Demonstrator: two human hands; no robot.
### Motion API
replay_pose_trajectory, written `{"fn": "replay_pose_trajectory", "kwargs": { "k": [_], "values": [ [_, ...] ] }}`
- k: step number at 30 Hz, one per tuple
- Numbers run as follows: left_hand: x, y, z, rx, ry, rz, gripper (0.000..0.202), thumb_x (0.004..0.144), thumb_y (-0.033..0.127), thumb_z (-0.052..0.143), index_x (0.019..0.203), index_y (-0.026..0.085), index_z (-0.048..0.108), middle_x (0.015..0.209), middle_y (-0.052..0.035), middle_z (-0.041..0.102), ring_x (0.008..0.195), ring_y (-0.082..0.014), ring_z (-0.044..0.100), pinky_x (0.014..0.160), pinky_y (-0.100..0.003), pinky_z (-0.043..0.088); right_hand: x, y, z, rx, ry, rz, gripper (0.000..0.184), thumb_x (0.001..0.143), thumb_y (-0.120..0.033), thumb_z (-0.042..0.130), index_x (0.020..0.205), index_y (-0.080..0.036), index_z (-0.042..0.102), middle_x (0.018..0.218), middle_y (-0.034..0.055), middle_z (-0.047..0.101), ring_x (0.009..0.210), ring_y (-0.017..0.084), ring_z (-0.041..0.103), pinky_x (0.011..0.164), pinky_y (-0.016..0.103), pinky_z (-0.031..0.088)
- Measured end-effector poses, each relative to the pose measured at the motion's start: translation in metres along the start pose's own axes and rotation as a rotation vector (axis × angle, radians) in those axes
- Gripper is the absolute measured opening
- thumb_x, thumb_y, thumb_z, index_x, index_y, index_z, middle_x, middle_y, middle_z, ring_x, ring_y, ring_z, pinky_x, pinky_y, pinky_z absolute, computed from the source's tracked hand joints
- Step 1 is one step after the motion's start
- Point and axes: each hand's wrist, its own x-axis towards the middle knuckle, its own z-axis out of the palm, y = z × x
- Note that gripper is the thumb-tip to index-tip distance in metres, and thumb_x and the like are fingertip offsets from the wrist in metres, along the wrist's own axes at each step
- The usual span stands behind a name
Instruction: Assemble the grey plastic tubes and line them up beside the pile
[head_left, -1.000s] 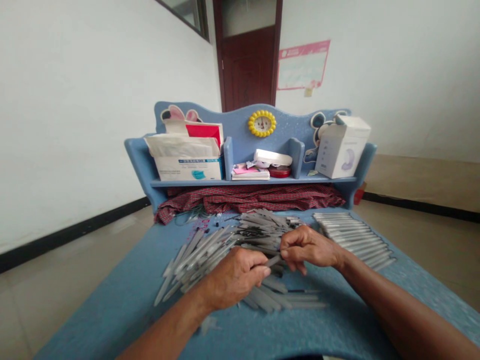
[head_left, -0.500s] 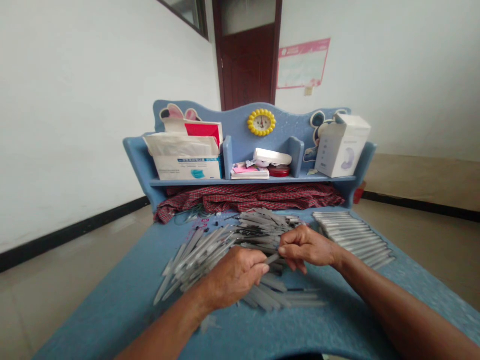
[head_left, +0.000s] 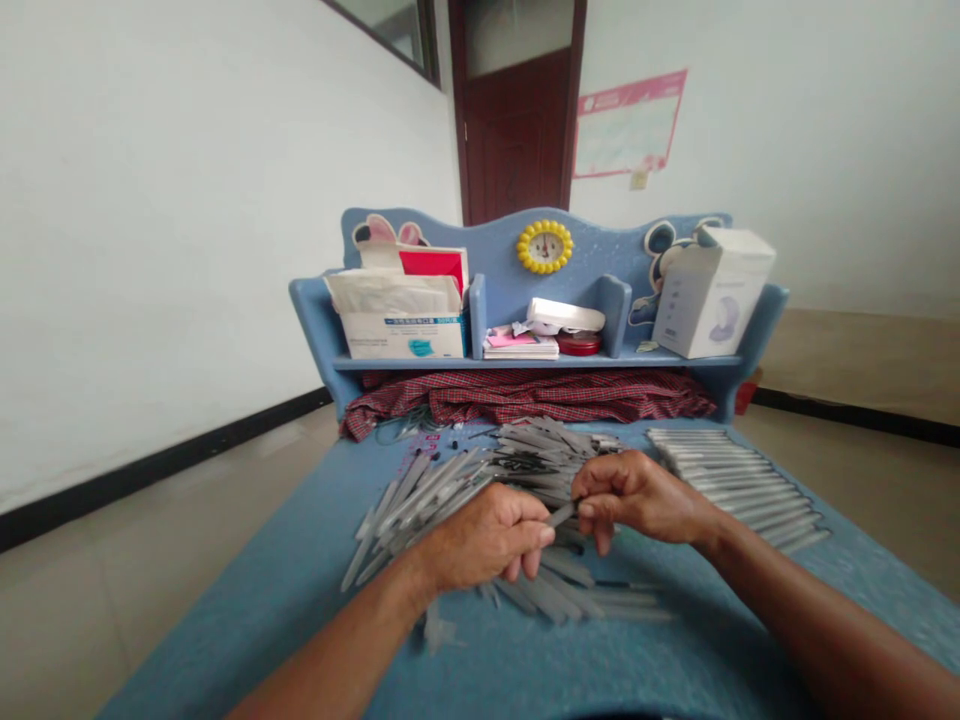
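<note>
My left hand (head_left: pixel 486 535) is closed round a slim grey pen (head_left: pixel 561 514), whose end sticks out toward the right. At that end, the fingertips of my right hand (head_left: pixel 634 497) are pinched together on the pen. Both hands are just above the table. Beneath and behind them spreads a loose heap of dark grey pen parts (head_left: pixel 544 442). To the left lies a pile of lighter, translucent pen barrels (head_left: pixel 424 500). More grey pieces (head_left: pixel 562 595) fan out in front of the hands. Whatever small part my right fingertips may cover is hidden.
Pens in a neat row (head_left: pixel 742 485) lie along the right side of the blue table (head_left: pixel 262 600). At the back, a checked cloth (head_left: pixel 517 398) is bunched under a shelf holding a mask box (head_left: pixel 397 335), a red tin (head_left: pixel 580 345) and a white carton (head_left: pixel 712 300).
The view has shifted, so the scene sits farther right. Both hands still hold the pen between them, and my right fingers have curled more around its end.
</note>
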Motion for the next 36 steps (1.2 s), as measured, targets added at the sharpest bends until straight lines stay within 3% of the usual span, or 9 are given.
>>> {"fn": "replay_pose_trajectory", "kwargs": {
  "k": [5, 14, 22, 30, 36],
  "values": [
    [0.000, 0.000, 0.002, 0.082, 0.055, 0.034, 0.028, 0.084, 0.027, 0.041, 0.061, 0.015, 0.050, 0.055, 0.0029, 0.055, 0.046, -0.0068, 0.047, 0.046, -0.017, 0.035, 0.000, 0.002, 0.002, -0.032, 0.052, -0.027, 0.026, 0.080, -0.038, 0.058, 0.079, -0.013, 0.052, 0.064, 0.0029, 0.063, 0.049, 0.012, 0.062, 0.045, 0.019, 0.043],
    [0.003, -0.010, 0.013, 0.837, 0.394, 0.325, 0.018, 0.086, 0.020, 0.042, 0.072, 0.016, 0.053, 0.063, -0.0003, 0.056, 0.060, -0.0137, 0.053, 0.056, -0.024, 0.036, 0.003, 0.004, 0.005, -0.144, 0.099, 0.047, 0.036, 0.081, -0.047, 0.052, 0.065, -0.015, 0.048, 0.050, -0.0012, 0.057, 0.034, 0.008, 0.051, 0.033, 0.016, 0.033],
    [0.005, -0.019, 0.017, 1.154, 0.535, 0.436, 0.017, 0.087, 0.012, 0.038, 0.078, 0.017, 0.052, 0.069, -0.0028, 0.058, 0.065, -0.0182, 0.054, 0.061, -0.029, 0.043, 0.007, 0.007, 0.009, 0.009, 0.141, 0.132, 0.034, 0.080, -0.047, 0.051, 0.064, -0.017, 0.044, 0.039, -0.0053, 0.052, 0.023, 0.006, 0.039, 0.024, 0.015, 0.024],
    [0.006, -0.018, 0.017, 1.141, 0.638, 0.448, 0.016, 0.085, 0.012, 0.041, 0.073, 0.018, 0.051, 0.065, -0.0014, 0.056, 0.062, -0.0167, 0.053, 0.058, -0.028, 0.042, 0.014, 0.011, 0.018, 0.015, 0.227, 0.243, 0.043, 0.083, -0.054, 0.039, 0.060, -0.018, 0.042, 0.032, -0.0053, 0.048, 0.018, 0.006, 0.031, 0.021, 0.016, 0.018],
    [0.006, -0.014, 0.014, 1.007, 0.544, 0.340, 0.011, 0.085, 0.018, 0.046, 0.077, 0.017, 0.053, 0.072, -0.0034, 0.062, 0.068, -0.0174, 0.058, 0.060, -0.027, 0.041, 0.009, 0.006, 0.005, -0.090, 0.173, 0.081, 0.044, 0.080, -0.057, 0.045, 0.072, -0.014, 0.050, 0.050, -0.0013, 0.058, 0.034, 0.008, 0.051, 0.033, 0.016, 0.035]
  ]
}}
